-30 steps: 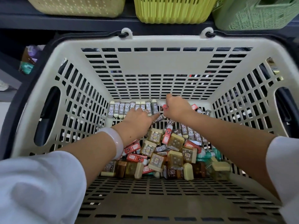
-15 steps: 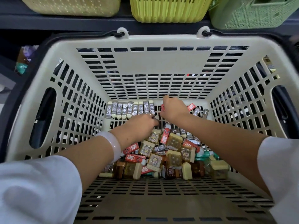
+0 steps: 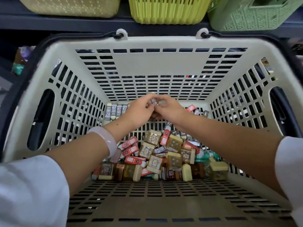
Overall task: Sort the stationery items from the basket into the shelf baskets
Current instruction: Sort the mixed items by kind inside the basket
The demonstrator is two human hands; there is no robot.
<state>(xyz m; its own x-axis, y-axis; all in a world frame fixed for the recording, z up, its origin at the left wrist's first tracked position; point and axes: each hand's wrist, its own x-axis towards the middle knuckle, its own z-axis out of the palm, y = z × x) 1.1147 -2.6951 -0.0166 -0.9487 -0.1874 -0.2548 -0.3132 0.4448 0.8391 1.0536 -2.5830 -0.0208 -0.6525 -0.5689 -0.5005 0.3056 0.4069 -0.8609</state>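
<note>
At frame centre, deep in the basket (image 3: 157, 45), a grey 2B eraser (image 3: 153, 101) is pinched between left hand (image 3: 139, 110) and right hand (image 3: 170, 110), both grips closed on it. Judged light, stiff, slick-sleeved; best held across the long sides.

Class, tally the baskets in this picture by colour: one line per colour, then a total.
Pale yellow basket: 1
Lime basket: 1
Green basket: 1
Beige basket: 1
Total: 4
</note>
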